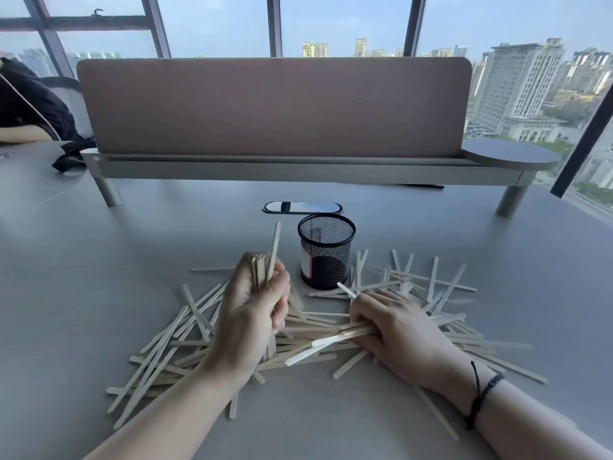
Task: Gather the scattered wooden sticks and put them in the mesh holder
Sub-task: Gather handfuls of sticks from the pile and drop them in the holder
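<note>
— Pale flat wooden sticks [185, 330], where are they lying?
— Scattering across the grey desk [99, 260] before the black mesh holder [326, 257]; left hand [253, 313] fingers are clenching an upright bundle, right hand [394, 323] fingers are pinching several.

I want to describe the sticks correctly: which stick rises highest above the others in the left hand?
The single stick slanting up out of the bundle in the left hand; its tip ends beside the mesh holder rim, above the rest.
</note>
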Demonstrator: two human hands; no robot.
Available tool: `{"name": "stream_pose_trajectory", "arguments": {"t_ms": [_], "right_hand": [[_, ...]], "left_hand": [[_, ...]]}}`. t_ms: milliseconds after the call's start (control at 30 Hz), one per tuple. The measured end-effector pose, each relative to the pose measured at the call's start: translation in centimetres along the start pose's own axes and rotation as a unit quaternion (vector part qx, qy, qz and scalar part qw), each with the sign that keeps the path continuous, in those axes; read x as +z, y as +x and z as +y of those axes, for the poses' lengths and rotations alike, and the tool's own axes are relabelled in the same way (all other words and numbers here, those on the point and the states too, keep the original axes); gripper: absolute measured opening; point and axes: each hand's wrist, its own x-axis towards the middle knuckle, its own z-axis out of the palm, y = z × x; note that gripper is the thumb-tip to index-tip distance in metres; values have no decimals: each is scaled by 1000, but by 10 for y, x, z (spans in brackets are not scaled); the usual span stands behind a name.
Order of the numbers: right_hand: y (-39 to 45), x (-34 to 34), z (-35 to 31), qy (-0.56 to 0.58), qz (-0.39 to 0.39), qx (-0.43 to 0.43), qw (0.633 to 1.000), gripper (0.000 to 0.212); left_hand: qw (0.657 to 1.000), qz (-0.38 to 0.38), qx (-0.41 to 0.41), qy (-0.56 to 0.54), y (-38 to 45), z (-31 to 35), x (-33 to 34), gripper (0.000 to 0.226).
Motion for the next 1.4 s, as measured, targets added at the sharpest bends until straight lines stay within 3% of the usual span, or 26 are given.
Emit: {"name": "stream_pose_trajectory", "arguments": {"t_ms": [100, 200, 300, 367, 400, 500, 533, 633, 700, 800, 933, 1000, 1067, 1267, 1400], "right_hand": [[0, -2, -2, 7, 19, 3, 1000, 25], [1, -2, -2, 14, 35, 29, 999, 55], [3, -2, -5, 52, 69, 66, 994, 84], [4, -1, -3, 75, 101, 110, 986, 91], [4, -2, -3, 81, 108, 124, 983, 84], [3, -1, -2, 70, 122, 114, 984, 22], [3, -2, -4, 73, 122, 113, 983, 19], [4, -5, -5, 48, 128, 105, 985, 20], [5, -8, -6, 32, 138, 106, 984, 32], [14, -21, -20, 122, 183, 126, 967, 48], [36, -43, -46, 353, 235, 193, 885, 62], [43, -44, -52, 492, 211, 220, 815, 65], [43, -37, -57, 548, 177, 227, 785, 63], [29, -19, -68, 495, 135, 221, 829, 59], [29, -19, -74, 495, 137, 236, 825, 64]], "left_hand": [[996, 22, 55, 67, 0, -4, 0, 14], [984, 53, 96, 139, 1, -4, -2, 31], [990, 47, 87, 100, -1, 2, -1, 49], [996, 35, 66, 50, -3, 5, 0, 60], [997, 26, 58, 38, -4, 6, 0, 67], [998, 6, 53, 44, -6, 10, 2, 80], [997, 4, 54, 50, -6, 10, 2, 80], [995, 13, 67, 75, -6, 7, 1, 71], [994, 17, 68, 80, -6, 6, 1, 68], [996, 22, 52, 69, -7, 9, 3, 70], [995, 31, 54, 81, -7, 11, 4, 71], [994, 31, 57, 88, -8, 11, 3, 69], [994, 30, 59, 90, -8, 11, 3, 67], [990, -1, 73, 122, -12, 10, 7, 65], [988, -6, 65, 142, -14, 14, 7, 67]]}}
